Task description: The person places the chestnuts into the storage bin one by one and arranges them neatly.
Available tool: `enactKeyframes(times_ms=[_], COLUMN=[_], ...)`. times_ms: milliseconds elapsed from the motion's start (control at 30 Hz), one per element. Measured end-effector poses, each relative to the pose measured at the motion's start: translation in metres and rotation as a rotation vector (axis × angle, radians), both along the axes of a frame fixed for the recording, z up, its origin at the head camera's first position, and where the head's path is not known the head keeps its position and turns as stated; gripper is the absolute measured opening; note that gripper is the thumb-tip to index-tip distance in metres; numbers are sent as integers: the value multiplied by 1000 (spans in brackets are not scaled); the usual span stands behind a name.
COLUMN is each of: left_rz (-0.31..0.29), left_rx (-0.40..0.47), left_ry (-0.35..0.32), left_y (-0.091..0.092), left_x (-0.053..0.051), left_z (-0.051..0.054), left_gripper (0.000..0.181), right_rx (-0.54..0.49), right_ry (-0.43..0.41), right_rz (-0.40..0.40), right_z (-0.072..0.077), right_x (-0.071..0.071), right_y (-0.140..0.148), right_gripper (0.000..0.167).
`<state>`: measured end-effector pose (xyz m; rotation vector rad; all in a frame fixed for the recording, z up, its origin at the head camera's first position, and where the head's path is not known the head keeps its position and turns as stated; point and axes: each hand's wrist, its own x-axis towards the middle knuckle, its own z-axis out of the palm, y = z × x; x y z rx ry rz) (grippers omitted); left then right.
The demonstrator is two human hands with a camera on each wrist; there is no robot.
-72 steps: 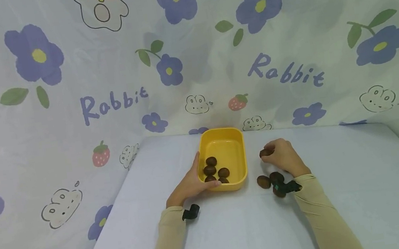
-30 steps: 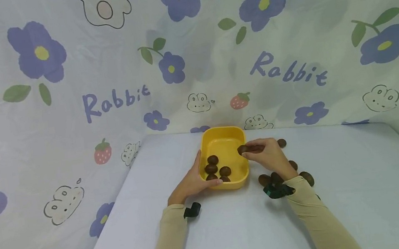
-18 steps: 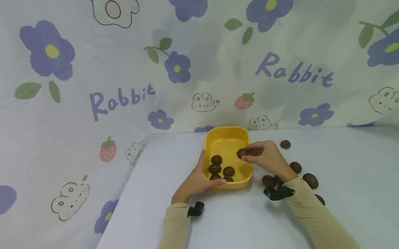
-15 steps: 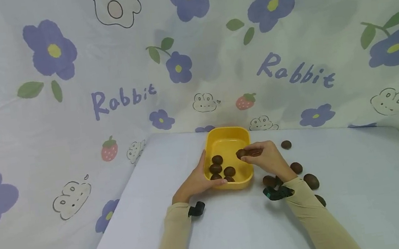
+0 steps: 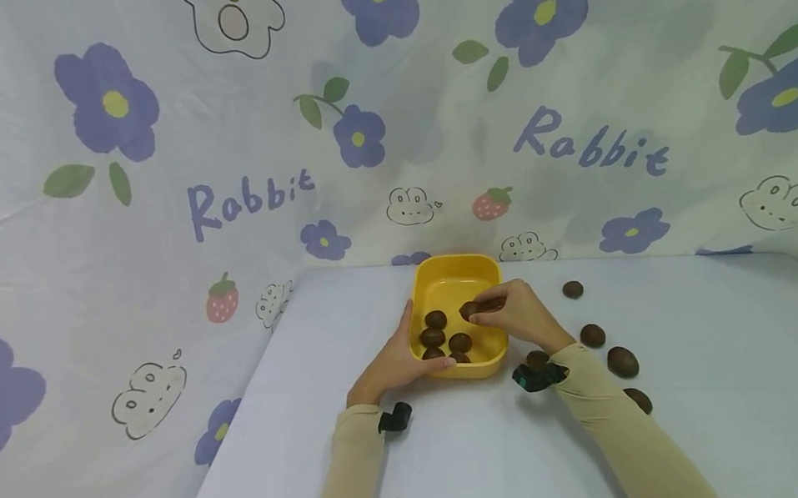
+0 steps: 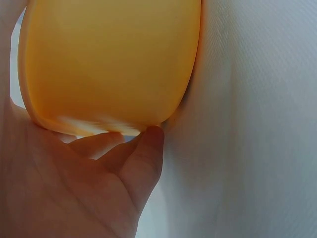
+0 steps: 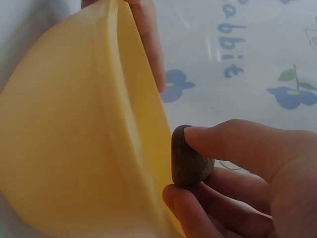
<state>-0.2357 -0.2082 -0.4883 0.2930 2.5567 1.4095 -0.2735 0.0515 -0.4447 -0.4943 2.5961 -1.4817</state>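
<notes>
- Pretty sure I'm mid-drop-off here: my right hand [image 5: 517,313] has a dark brown pebble [image 7: 185,161] (could be a nut, can't swear to it) pinched between thumb and fingertips, over the right half of the yellow tub [image 5: 468,286], dead centre of the frame.
- My left hand [image 5: 391,363] has the tub clamped at its lower left corner, thumb over the near rim, fingers along the left wall.
- Next move, imo: lower the right hand a bit and spread the fingers so the pebble lands on the bare floor, not on its neighbours. Left hand should just hold tight, since a round thing like that could roll.
- Pebble count inside the tub: five, bunched at the lower left, near my thumb.
- Pebble count in my fingers: one.
- Loose pebbles [image 5: 622,362] on the white table [image 5: 467,476]: five that I can see. Four run down right of my right hand, and one peeks out by that wrist. My sleeve [image 5: 603,416] could be hiding more, can't tell.
- So eleven pebbles showing, one tub, two hands, both busy.
</notes>
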Motion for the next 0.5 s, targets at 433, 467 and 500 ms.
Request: enactKeyframes(times_ms=[433, 467, 500], left_rz=[20, 20, 23], left_rx=[-24, -24, -27], left_ry=[-20, -22, -22], left_y=[0, 1, 1], left_x=[1, 1, 1], left_z=[1, 1, 1], left_gripper=[137, 137, 137], right_rx=[120, 133, 141], right_ry=[18, 17, 13], right_rz=[22, 18, 17], right_z=[-4, -3, -3], right_x=[-11, -12, -13], right_y=[-13, -14, -15], right_gripper=[33, 33, 32])
